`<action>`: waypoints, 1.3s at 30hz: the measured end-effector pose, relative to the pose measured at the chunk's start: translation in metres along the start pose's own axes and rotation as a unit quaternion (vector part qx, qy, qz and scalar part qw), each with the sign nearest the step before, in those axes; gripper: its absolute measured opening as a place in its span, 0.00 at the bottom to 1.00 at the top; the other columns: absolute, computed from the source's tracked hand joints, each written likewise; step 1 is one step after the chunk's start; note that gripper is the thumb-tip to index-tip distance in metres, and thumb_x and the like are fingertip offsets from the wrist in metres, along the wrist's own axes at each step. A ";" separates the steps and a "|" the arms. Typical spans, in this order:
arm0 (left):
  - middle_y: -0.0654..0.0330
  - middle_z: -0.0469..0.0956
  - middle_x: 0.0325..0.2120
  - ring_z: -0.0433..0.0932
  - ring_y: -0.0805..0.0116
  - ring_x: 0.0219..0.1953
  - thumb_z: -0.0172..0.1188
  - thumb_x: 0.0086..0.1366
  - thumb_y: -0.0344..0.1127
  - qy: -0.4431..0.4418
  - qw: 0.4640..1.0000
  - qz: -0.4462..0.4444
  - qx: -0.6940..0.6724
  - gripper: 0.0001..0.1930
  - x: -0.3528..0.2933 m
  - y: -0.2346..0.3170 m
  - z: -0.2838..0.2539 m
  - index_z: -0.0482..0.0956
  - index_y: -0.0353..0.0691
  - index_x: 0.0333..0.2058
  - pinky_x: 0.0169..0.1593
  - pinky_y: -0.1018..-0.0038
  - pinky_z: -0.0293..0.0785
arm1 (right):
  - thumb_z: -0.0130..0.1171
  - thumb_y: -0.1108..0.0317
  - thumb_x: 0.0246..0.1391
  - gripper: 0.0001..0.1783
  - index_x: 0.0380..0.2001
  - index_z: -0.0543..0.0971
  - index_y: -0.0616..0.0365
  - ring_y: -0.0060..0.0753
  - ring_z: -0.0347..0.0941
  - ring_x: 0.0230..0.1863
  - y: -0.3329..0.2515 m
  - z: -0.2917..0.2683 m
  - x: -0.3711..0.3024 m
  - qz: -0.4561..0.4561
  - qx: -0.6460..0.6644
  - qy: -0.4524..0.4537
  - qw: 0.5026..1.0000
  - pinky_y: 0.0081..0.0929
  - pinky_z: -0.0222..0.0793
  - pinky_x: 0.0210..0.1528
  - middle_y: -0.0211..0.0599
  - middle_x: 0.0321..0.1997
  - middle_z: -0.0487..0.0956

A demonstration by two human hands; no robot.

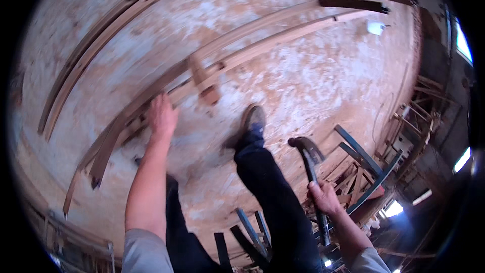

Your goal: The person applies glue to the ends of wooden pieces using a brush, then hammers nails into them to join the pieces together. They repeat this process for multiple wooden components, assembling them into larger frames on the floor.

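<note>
Hammer handle (310,172) partly hidden

Room between rails (278,40), block (201,73) apparently across, boot (252,116) near

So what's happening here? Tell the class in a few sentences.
A person is bent over long wooden beams on a mottled floor. The right hand grips a hammer by its handle, away from the beams. The left hand is down at the beams; blur hides whether it grips. A short wooden block lies crosswise there.
</note>
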State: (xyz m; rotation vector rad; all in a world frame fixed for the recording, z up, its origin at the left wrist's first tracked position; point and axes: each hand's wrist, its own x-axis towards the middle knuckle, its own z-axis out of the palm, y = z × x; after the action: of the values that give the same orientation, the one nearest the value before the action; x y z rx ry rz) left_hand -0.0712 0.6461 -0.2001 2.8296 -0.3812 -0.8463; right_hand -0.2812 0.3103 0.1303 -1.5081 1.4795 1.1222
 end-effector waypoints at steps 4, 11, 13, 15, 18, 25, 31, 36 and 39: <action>0.47 0.74 0.46 0.74 0.49 0.48 0.62 0.57 0.36 -0.021 0.999 0.014 -0.038 0.21 0.016 0.004 0.029 0.73 0.34 0.48 0.51 0.58 0.72 | 0.51 0.48 0.63 0.24 0.28 0.72 0.61 0.22 0.68 0.17 0.039 -0.006 0.015 0.067 0.015 0.000 0.998 0.23 0.66 0.22 0.29 0.18 0.71; 0.42 0.73 0.44 0.71 0.45 0.51 0.63 0.55 0.37 -0.076 0.994 -0.021 -0.080 0.23 0.002 0.011 -0.003 0.69 0.32 0.47 0.53 0.56 0.68 | 0.51 0.47 0.62 0.24 0.26 0.70 0.58 0.21 0.66 0.14 0.044 -0.006 0.023 0.087 0.134 -0.044 0.986 0.23 0.65 0.17 0.28 0.16 0.69; 0.41 0.72 0.41 0.72 0.42 0.47 0.59 0.57 0.35 -0.105 0.992 0.064 -0.029 0.19 -0.021 0.010 -0.021 0.69 0.31 0.45 0.52 0.55 0.68 | 0.52 0.47 0.62 0.23 0.26 0.70 0.58 0.21 0.65 0.13 0.045 -0.010 0.021 0.090 0.164 -0.052 0.981 0.23 0.64 0.17 0.28 0.16 0.68; 0.42 0.72 0.41 0.72 0.41 0.46 0.58 0.58 0.34 -0.130 0.988 0.070 -0.045 0.17 -0.051 0.025 -0.049 0.70 0.32 0.43 0.51 0.55 0.68 | 0.53 0.48 0.61 0.23 0.25 0.69 0.57 0.21 0.65 0.13 0.047 -0.019 0.026 0.087 0.195 -0.058 0.975 0.23 0.64 0.17 0.27 0.15 0.68; 0.43 0.72 0.40 0.71 0.43 0.47 0.58 0.57 0.33 -0.131 0.980 0.070 -0.128 0.17 -0.098 0.026 -0.081 0.70 0.32 0.43 0.51 0.55 0.67 | 0.58 0.56 0.59 0.18 0.22 0.70 0.56 0.24 0.66 0.12 0.035 -0.043 0.027 0.067 0.266 -0.071 0.959 0.25 0.65 0.14 0.29 0.14 0.69; 0.41 0.74 0.39 0.74 0.41 0.44 0.63 0.54 0.37 -0.203 0.961 0.035 -0.184 0.23 -0.207 0.079 -0.222 0.69 0.32 0.46 0.48 0.54 0.71 | 0.57 0.58 0.60 0.15 0.25 0.72 0.56 0.30 0.71 0.19 -0.011 -0.116 0.030 0.034 0.465 -0.149 0.872 0.31 0.72 0.22 0.32 0.18 0.73; 0.47 0.80 0.36 0.80 0.54 0.42 0.71 0.47 0.43 -0.365 0.923 -0.028 -0.120 0.39 -0.268 0.200 -0.379 0.66 0.31 0.56 0.48 0.64 0.74 | 0.46 0.56 0.66 0.19 0.27 0.72 0.59 0.35 0.74 0.24 -0.090 -0.152 0.052 -0.008 0.682 -0.194 0.705 0.36 0.77 0.34 0.34 0.23 0.75; 0.42 0.79 0.39 0.79 0.45 0.43 0.65 0.53 0.40 -0.357 0.919 -0.079 -0.148 0.29 -0.296 0.268 -0.444 0.70 0.41 0.54 0.46 0.57 0.75 | 0.49 0.51 0.65 0.22 0.19 0.67 0.49 0.33 0.69 0.19 -0.114 -0.173 0.059 -0.057 0.762 -0.181 0.619 0.37 0.72 0.26 0.28 0.17 0.70; 0.42 0.79 0.39 0.78 0.44 0.43 0.63 0.53 0.40 -0.351 0.924 -0.074 -0.135 0.28 -0.303 0.281 -0.468 0.70 0.41 0.54 0.46 0.56 0.74 | 0.50 0.50 0.64 0.19 0.25 0.73 0.51 0.37 0.76 0.27 -0.112 -0.175 0.067 -0.085 0.781 -0.204 0.584 0.41 0.77 0.35 0.34 0.22 0.76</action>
State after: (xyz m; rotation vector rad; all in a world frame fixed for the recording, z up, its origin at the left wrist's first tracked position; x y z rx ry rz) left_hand -0.1098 0.5037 0.4067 2.2388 -0.1107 -1.7863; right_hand -0.1562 0.1310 0.1210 -0.0344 1.1735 -0.2261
